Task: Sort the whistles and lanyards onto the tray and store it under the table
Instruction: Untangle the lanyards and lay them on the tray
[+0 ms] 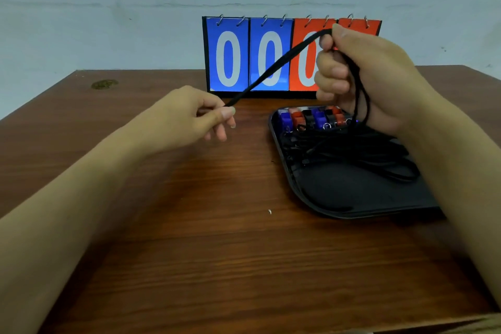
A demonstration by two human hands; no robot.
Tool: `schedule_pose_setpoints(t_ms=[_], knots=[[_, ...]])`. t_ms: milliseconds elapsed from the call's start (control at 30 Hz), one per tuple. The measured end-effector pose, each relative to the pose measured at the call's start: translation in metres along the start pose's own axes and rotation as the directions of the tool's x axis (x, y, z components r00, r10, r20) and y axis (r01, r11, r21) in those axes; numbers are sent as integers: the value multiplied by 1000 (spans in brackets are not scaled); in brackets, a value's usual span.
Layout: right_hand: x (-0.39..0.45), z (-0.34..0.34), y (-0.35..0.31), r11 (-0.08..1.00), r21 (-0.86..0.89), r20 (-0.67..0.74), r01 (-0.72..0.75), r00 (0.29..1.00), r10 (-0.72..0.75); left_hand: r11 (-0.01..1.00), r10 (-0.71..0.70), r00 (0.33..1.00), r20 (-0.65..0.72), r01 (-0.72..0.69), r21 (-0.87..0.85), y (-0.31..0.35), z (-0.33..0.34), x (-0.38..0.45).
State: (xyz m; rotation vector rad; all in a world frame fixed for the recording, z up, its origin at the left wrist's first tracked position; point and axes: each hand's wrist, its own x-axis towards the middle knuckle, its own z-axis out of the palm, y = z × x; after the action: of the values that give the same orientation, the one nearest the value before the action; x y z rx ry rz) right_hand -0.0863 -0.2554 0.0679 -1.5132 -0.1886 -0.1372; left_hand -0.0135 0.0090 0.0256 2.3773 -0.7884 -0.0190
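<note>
The right hand (360, 76) hides the scoreboard's (271, 57) last digit and the tray's (339, 198) far right corner

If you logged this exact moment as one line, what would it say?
left hand: pinches lanyard end | right hand: grips its other end, raised | whistles: in tray | tray: on table

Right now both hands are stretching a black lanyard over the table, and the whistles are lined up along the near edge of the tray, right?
Not quite. The head view shows the whistles along the far edge of the tray, nearest the scoreboard. The rest holds: left hand and right hand stretch the black lanyard over the table.
</note>
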Motion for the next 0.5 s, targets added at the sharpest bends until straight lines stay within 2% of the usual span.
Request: schedule_pose_setpoints(t_ms=[100, 267, 500], knots=[[0, 7, 1, 991, 130, 27, -6, 1000, 3, 972, -47, 998, 45, 56, -229, 17, 9, -3], [-1, 27, 12, 933, 360, 88, -20, 996, -12, 796, -38, 988, 150, 121, -593, 47, 25, -11], [-6, 43, 17, 792, 609, 45, -42, 999, 18, 650, -13, 966, 258, 204, -732, 58, 37, -16]])
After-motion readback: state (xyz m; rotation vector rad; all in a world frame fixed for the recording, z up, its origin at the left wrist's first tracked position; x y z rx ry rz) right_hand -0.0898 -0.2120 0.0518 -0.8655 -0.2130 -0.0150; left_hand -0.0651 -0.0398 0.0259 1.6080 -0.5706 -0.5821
